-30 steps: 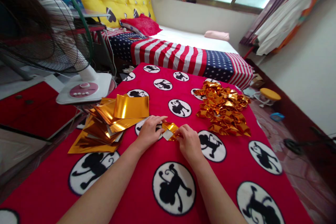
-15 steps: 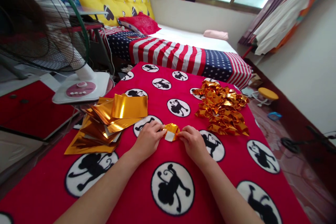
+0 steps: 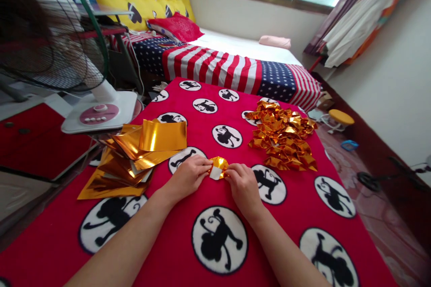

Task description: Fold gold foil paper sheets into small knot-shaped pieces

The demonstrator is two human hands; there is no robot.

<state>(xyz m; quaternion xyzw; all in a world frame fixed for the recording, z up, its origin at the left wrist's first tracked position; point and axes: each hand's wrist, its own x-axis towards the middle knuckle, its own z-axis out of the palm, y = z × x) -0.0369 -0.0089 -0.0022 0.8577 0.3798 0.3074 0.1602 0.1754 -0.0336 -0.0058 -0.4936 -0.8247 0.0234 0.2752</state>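
Between my two hands, low over the red cloth, is a small piece of gold foil paper (image 3: pixel 218 167), partly folded, with a white patch facing me. My left hand (image 3: pixel 192 171) pinches its left edge with thumb and fingers. On the opposite edge, my right hand (image 3: pixel 243 184) is closed with its fingertips. To the left lies a loose stack of flat gold foil sheets (image 3: pixel 131 157), one sheet lying askew on top. A heap of folded gold foil pieces (image 3: pixel 284 136) sits to the right, beyond my right hand.
The red cloth with monkey circles (image 3: pixel 161 251) covers the table. A white fan (image 3: pixel 101 105) stands at the left, a person partly visible behind its cage. A bed with a flag-patterned cover (image 3: pixel 215 67) is behind. A yellow stool (image 3: pixel 340 116) stands right on the floor.
The fingers of my right hand have curled in slightly closer around the foil's right edge. My left hand keeps its pinch. The whole view has shifted a little.
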